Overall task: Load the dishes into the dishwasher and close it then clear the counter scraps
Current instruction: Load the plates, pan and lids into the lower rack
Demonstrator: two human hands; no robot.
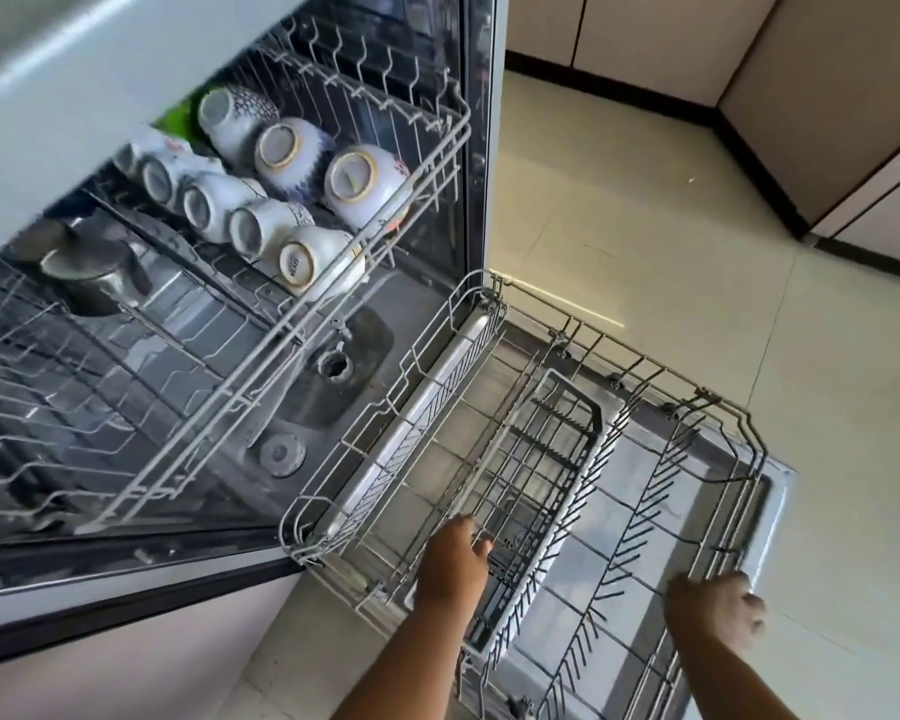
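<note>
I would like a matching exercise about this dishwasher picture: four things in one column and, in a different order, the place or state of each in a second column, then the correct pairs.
Things
1. cups
2. metal pot
3. lower rack
4. right hand

Places or states
A. pulled out over the open door, no dishes visible in it
B. grips the front rim of the lower rack
C. upside down in the upper rack
D. at the back left, beside the rows of cups

Pairs: 1-C, 2-D, 3-A, 4-B
</note>
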